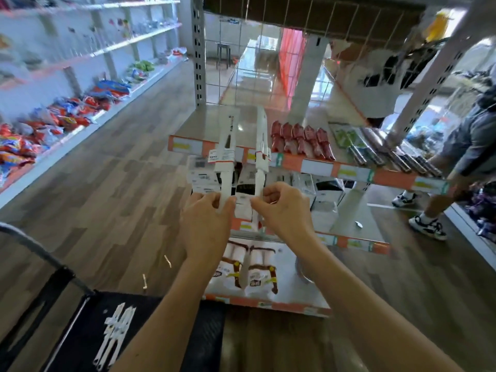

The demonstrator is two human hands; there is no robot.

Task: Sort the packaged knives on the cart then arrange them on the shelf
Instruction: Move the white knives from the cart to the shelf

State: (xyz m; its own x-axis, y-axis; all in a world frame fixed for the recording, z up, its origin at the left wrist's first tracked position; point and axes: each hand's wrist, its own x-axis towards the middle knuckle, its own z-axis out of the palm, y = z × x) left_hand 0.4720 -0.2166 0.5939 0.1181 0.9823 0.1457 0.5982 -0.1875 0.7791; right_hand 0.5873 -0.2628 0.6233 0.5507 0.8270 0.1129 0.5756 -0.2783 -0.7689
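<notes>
My left hand [206,221] pinches the handle end of a white packaged knife [227,146] whose far end reaches over the shelf [188,146]. My right hand [281,210] pinches the handle end of a second white packaged knife [261,140], held parallel to the first and just right of it. Both packages point away from me over the shelf's orange front edge. On the black cart [166,331] at the lower left lie several more white packaged knives [115,334].
On the same shelf to the right lie red-packaged items [300,140], green packs [346,138] and dark-handled knives [402,157]. Lower shelves hold boxes [324,191] and white bags [249,267]. A person [461,157] stands at the right. A long snack shelf [53,122] runs along the left.
</notes>
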